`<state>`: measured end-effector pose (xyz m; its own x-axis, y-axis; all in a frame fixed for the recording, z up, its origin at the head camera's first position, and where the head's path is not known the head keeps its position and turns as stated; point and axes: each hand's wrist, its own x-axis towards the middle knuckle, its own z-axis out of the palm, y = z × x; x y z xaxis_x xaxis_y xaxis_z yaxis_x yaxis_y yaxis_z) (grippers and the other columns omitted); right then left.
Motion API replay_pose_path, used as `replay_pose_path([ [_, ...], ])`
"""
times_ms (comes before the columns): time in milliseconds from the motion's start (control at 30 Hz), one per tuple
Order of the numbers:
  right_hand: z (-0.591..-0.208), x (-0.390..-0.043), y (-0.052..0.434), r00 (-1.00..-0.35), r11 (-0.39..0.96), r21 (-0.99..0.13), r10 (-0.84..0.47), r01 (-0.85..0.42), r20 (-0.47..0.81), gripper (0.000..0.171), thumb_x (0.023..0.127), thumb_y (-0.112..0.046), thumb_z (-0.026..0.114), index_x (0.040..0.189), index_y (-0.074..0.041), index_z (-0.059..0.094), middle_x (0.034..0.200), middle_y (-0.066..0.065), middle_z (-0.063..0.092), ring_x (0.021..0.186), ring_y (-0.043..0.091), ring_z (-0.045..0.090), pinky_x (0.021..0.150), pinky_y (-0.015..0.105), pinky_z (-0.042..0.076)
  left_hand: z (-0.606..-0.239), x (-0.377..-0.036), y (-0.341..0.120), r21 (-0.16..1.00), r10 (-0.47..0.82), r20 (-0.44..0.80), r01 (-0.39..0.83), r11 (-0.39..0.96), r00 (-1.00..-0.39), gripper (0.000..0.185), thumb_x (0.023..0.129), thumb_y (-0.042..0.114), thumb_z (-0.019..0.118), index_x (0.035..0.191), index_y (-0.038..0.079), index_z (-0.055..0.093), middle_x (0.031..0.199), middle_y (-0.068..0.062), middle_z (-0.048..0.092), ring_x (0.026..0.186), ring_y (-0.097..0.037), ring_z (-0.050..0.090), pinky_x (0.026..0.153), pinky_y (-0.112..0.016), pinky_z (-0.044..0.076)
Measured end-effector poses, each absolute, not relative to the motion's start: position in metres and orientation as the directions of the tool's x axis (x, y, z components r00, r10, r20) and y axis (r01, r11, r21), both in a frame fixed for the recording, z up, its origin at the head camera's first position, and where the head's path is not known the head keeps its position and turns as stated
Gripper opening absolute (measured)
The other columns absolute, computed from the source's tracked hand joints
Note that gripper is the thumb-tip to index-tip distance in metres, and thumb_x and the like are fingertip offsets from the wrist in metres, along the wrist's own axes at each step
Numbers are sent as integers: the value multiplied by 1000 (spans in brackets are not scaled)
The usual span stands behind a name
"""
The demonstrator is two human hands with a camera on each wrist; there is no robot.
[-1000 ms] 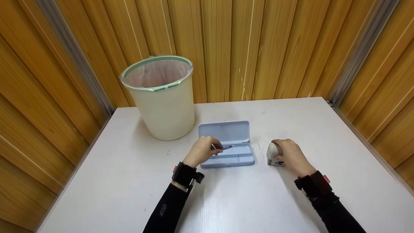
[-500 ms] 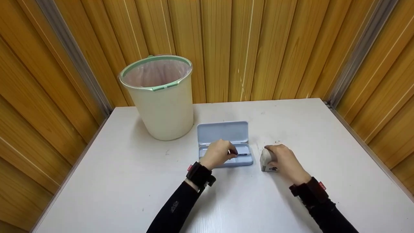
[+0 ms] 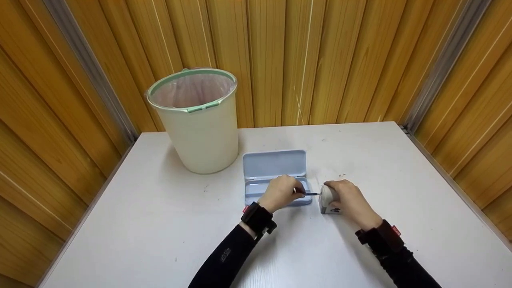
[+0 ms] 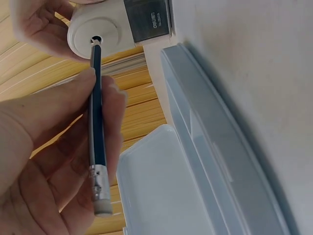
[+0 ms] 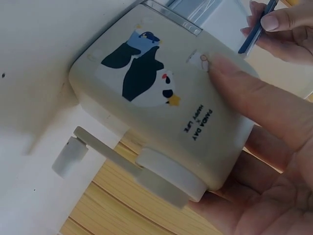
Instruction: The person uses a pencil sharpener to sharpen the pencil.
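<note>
My left hand [image 3: 281, 193] pinches a dark blue pencil [image 4: 98, 117] with a grey eraser in a metal band at its near end. In the left wrist view the pencil's sharpened tip is right at the round hole of a cream pencil sharpener [image 4: 105, 27]. My right hand [image 3: 352, 201] grips that sharpener from its right side, thumb on the panda-printed face and fingers behind. The sharpener [image 5: 161, 93] stands on the table; its crank handle [image 5: 112, 156] sticks out at the end opposite the pencil. Beneath my left hand lies an open light blue pencil case [image 3: 275, 165].
A tall cream bin [image 3: 200, 140] with a green rim and a pink liner stands at the back left of the white table [image 3: 140, 224]. Wood-panelled walls [image 3: 272, 60] enclose the table behind and at both sides.
My left hand has moved right with the pencil, from over the pencil case to the sharpener's hole. My right hand has shifted the sharpener slightly left and nearer to me.
</note>
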<state>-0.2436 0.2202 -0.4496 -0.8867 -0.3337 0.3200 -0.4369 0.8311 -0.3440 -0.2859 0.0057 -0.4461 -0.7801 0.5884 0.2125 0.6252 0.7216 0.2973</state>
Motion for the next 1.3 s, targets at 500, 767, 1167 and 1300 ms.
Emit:
replay_pose_path([
  [500,-450,-248,215,-886,839,-324,-341,-438,316,53,63,8,83,112,9,65,105,24,71,98,42,65,90,54,52,-448,-287,17,276,592,244,641,717,-768,6,84,24,76,89,21,79,85,9,75,77,-8,67,64,-20,50],
  [767,-450,-247,216,-879,836,-319,-344,-446,329,52,62,7,84,111,8,66,103,22,71,97,41,65,88,54,52,-449,-287,26,207,576,243,622,755,-781,7,84,26,77,89,22,79,85,10,75,76,-9,68,63,-22,50],
  [1167,-450,-245,220,-877,834,-324,-337,-447,344,52,61,5,85,109,7,67,101,21,71,95,39,66,87,53,53,-452,-287,38,155,561,283,614,774,-778,7,82,27,79,88,23,78,83,11,75,73,-8,69,60,-20,50],
  [1300,-449,-245,219,-884,839,-328,-330,-435,330,52,61,6,85,109,7,67,101,21,71,95,39,66,87,53,53,-452,-286,38,141,561,293,616,775,-774,7,81,28,80,86,24,78,81,12,74,72,-7,68,58,-20,49],
])
